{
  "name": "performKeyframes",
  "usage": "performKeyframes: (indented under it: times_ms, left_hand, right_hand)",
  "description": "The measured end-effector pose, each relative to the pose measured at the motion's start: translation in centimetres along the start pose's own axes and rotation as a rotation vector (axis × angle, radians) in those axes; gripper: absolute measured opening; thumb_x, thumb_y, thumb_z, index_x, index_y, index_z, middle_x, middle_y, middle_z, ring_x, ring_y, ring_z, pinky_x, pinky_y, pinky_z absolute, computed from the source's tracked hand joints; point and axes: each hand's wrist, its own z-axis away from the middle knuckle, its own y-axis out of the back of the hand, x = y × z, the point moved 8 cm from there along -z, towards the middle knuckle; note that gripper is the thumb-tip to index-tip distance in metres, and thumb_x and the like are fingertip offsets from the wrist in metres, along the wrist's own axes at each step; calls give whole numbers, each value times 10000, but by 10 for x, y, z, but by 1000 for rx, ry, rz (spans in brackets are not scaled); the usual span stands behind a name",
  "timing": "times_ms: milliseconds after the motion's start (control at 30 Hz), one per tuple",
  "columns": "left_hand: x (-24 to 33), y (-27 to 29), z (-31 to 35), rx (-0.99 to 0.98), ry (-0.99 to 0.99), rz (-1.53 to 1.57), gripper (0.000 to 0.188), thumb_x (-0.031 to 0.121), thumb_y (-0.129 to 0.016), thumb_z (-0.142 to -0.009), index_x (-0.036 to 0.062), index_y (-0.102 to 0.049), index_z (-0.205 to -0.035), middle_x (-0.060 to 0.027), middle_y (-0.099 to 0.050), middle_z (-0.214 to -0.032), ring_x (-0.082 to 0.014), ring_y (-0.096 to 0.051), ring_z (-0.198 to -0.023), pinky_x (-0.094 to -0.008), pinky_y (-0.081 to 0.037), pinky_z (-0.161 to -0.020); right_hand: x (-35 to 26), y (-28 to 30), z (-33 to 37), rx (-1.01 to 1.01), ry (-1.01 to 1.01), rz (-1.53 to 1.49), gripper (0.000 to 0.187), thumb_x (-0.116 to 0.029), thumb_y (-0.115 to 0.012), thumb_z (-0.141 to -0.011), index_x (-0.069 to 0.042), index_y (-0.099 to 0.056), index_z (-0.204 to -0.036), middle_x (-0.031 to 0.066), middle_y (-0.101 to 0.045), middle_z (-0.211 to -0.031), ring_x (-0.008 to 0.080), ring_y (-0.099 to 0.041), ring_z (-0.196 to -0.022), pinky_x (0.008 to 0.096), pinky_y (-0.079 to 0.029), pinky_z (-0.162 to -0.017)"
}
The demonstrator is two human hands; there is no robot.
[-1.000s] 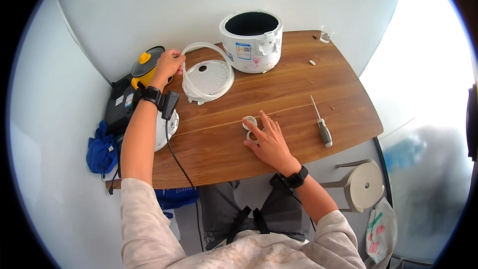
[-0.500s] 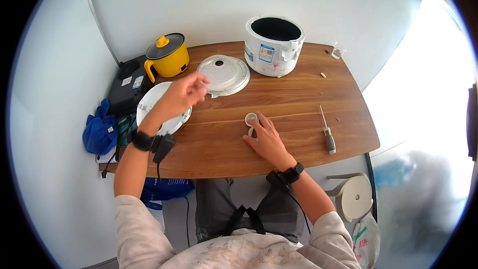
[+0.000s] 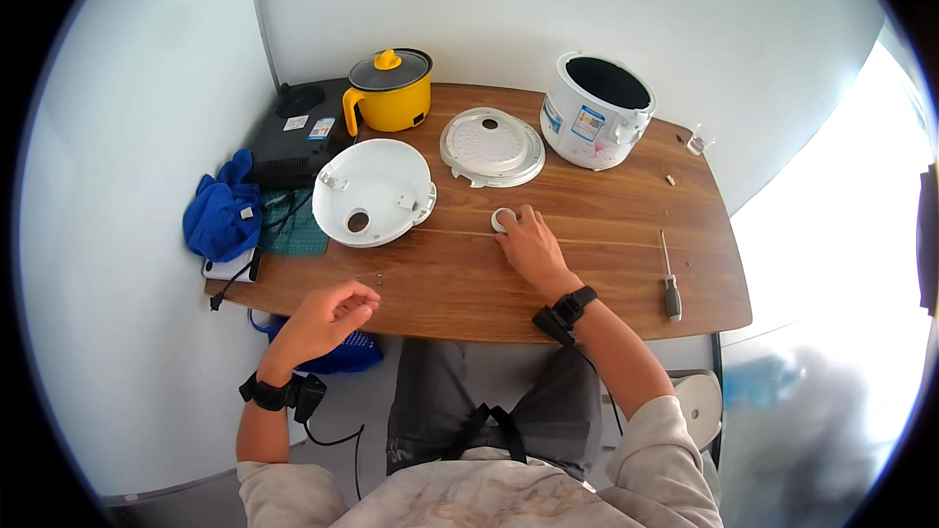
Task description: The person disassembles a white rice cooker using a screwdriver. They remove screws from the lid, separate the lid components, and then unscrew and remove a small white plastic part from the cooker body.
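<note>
My right hand [image 3: 531, 251] reaches over the middle of the wooden table, its fingers closed on a small white round cap [image 3: 501, 220]. Its palm and fingers hide part of the cap. Low at the front left edge, my left hand [image 3: 335, 319] hovers with loosely bent fingers, and nothing shows in it. Beyond that hand lies a white rice-cooker lid shell [image 3: 386, 171], hollow side up, with a round hole. A round white inner lid plate [image 3: 499, 149] rests farther back. The white rice-cooker body [image 3: 592, 127] stands at the back right, its top uncovered.
A screwdriver [image 3: 671, 284] lies on the right of the table [image 3: 587, 205]. A yellow pot [image 3: 396, 103] stands at the back left, beside a black appliance [image 3: 293, 142] and a blue cloth [image 3: 223, 215]. A clear cup [image 3: 696, 143] sits near the right edge. Tiny screws [image 3: 380, 280] lie near my left hand.
My left hand has drawn back from over the lid shell to the table's front edge, uncovering the shell. My right hand's fingers have closed over the cap. The view has shifted a little.
</note>
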Motion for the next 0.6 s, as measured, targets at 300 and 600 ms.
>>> performKeyframes:
  times_ms: [300,600]
  left_hand:
    - [-54,-23,11,60,42,190,197,140,-612,-1000,-6,-651,-1127,-76,-722,-1014,-124,-665,-914,-275,-531,-813]
    - [-76,-46,30,1,145,241,219,140,-615,-1000,-10,-636,-1158,-82,-696,-1078,-130,-650,-942,-267,-528,-839]
  right_hand:
    - [-8,-9,-27,-299,-2,-186,262,-160,-653,-946,-98,-583,-1191,216,-554,-1129,435,-609,-1025,505,-524,-868]
    - [-14,-58,-106,-212,5,-226,335,-148,-707,-897,-118,-612,-1216,234,-571,-1129,417,-619,-1028,472,-533,-882]
